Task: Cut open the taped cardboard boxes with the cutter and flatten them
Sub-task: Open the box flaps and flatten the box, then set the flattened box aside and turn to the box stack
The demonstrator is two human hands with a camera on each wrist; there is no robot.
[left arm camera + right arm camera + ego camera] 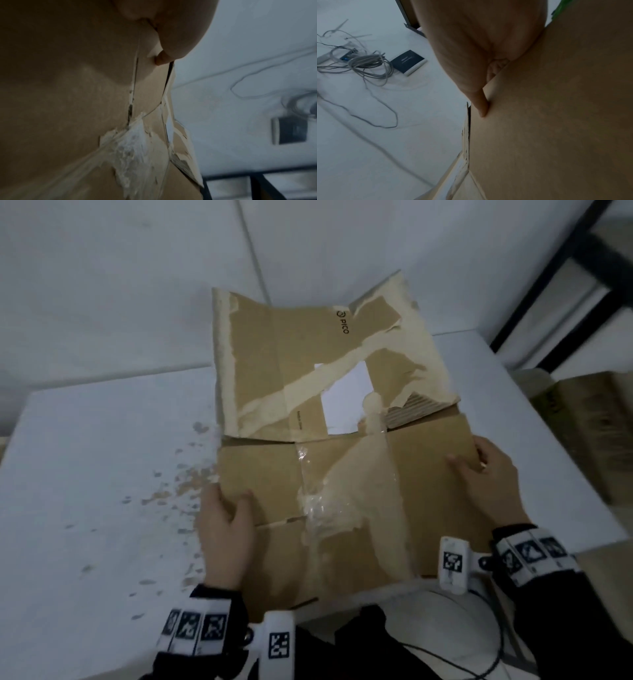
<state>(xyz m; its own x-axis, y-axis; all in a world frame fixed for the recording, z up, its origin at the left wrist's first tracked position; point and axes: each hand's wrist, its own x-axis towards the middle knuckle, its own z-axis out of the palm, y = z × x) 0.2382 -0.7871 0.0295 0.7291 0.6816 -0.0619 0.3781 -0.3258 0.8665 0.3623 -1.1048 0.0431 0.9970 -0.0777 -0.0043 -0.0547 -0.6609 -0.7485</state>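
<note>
box: I've got the cardboard box (pixel 342 460) opened out, long axis running away from me
left hand (pixel 226 529): gripping its left edge
right hand (pixel 486 474): pinching the right edge, equally close

I see a brown cardboard box (pixel 342 460) streaked with pale beige tape (pixel 363 494), a white label (pixel 346 398), a white table (pixel 85 474), and black-and-white patterned wristbands (pixel 195 628).

Left hand (pixel 224 529) and right hand (pixel 488 474) grip opposite edges of the flattened cardboard box (pixel 342 440) on the white table (pixel 85 474).
</note>
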